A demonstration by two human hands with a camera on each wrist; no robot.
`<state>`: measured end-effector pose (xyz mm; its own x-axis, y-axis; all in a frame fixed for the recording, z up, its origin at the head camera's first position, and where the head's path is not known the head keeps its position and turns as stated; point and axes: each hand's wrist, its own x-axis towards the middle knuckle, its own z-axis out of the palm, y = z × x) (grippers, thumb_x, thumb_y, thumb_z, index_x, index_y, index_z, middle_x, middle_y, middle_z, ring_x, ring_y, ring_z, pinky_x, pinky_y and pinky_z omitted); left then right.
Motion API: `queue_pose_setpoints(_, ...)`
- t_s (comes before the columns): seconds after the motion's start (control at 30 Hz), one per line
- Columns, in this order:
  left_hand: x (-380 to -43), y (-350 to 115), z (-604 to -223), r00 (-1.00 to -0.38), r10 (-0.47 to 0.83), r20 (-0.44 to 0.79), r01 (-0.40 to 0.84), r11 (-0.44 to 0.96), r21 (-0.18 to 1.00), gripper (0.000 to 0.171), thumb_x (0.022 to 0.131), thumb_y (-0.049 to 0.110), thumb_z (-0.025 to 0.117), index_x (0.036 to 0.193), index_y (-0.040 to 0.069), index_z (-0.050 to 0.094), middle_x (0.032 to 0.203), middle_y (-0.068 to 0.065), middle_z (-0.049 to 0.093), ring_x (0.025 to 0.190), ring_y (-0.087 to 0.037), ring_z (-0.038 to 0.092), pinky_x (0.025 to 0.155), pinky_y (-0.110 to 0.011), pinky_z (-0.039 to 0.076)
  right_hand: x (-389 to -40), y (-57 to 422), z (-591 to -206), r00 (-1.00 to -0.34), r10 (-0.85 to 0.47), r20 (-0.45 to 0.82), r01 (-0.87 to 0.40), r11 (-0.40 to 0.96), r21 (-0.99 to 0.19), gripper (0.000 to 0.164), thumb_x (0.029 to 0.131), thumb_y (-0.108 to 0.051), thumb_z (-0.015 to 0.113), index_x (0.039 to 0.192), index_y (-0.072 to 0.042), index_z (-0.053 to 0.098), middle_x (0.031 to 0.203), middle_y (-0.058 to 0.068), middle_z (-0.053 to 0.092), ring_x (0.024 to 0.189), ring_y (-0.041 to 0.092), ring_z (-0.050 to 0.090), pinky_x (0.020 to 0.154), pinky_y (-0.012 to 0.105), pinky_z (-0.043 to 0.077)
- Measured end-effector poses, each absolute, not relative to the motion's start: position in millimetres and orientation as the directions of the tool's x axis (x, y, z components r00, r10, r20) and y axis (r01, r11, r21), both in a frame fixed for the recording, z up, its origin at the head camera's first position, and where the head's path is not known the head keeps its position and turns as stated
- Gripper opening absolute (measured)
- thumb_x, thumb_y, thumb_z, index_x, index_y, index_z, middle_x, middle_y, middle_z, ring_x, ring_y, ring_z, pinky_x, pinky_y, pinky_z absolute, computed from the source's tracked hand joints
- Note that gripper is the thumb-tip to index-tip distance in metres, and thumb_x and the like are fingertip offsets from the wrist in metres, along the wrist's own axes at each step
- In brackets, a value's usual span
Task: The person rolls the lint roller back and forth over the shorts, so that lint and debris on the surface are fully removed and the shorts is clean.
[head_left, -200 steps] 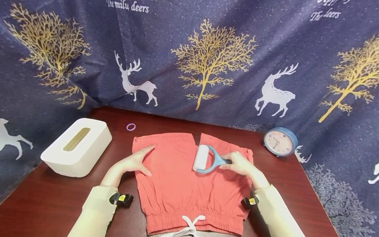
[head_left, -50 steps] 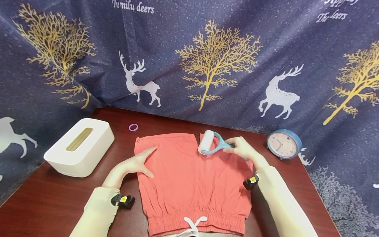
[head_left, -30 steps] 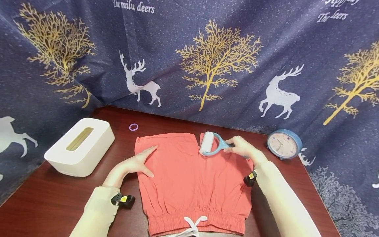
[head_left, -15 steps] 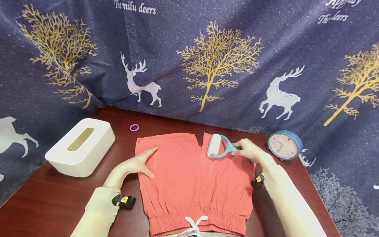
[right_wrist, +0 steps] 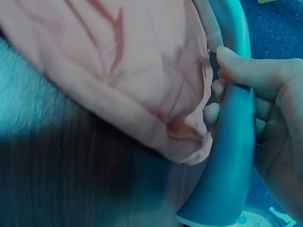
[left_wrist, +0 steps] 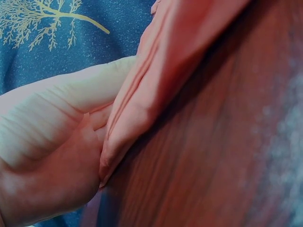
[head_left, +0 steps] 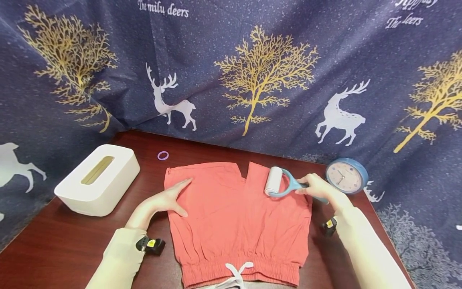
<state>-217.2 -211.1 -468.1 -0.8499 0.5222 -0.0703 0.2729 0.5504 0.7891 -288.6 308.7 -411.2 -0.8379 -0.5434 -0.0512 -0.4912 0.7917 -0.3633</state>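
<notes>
Coral-red shorts (head_left: 216,224) lie flat on the table, legs pointing away and the white drawstring (head_left: 236,275) at the near side. My left hand (head_left: 167,200) rests on the left edge of the shorts, thumb and fingers spread. In the left wrist view, the fabric's side edge (left_wrist: 142,90) hides some of its fingers. My right hand (head_left: 315,188) grips the blue handle (right_wrist: 232,151) of a lint roller, fingers and thumb curled round it. The roller's white cylinder (head_left: 274,180) lies over the right leg, near its hem.
A white tissue box (head_left: 97,180) stands at the left, with a purple ring (head_left: 163,155) behind and right of it. Close beyond my right hand is a blue round clock (head_left: 344,176). A dark blue deer-print cloth (head_left: 202,80) hangs behind the reddish-brown table (head_left: 47,249).
The lint roller went from mid-shorts to the far edge by the gap between the legs, then rightward over the right leg with my right hand. My left hand stays in place.
</notes>
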Motion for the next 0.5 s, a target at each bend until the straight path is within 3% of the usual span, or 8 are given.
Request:
queue_pose_setpoints(0.3,-217.1,-210.8,-469.6,-0.845,0.530,-0.069,0.269,0.534,0.802,0.117,0.065,0.025,0.089,0.152,-0.007,0.018,0.158,-0.030,0.018,0.145,-0.048,0.016,0.115,-0.065,0.018,-281.1,332.2,-414.5,-0.846,-0.531,-0.056,-0.476,0.798,-0.369,0.040,0.082,-0.021,0.077,0.111,0.005,0.072,0.101,0.016,0.075,0.081,0.005,0.061,0.075,0.027,0.052)
queue_pose_setpoints(0.5,-218.0,-211.6,-468.1,-0.845,0.530,-0.074,0.264,0.532,0.805,0.117,0.066,0.025,0.089,0.152,-0.007,0.018,0.158,-0.030,0.017,0.145,-0.048,0.016,0.115,-0.064,0.018,-272.7,341.8,-412.5,-0.856,-0.513,-0.071,-0.452,0.807,-0.381,0.034,0.082,-0.021,0.077,0.106,0.003,0.074,0.083,0.002,0.073,0.069,0.004,0.050,0.068,0.024,0.047)
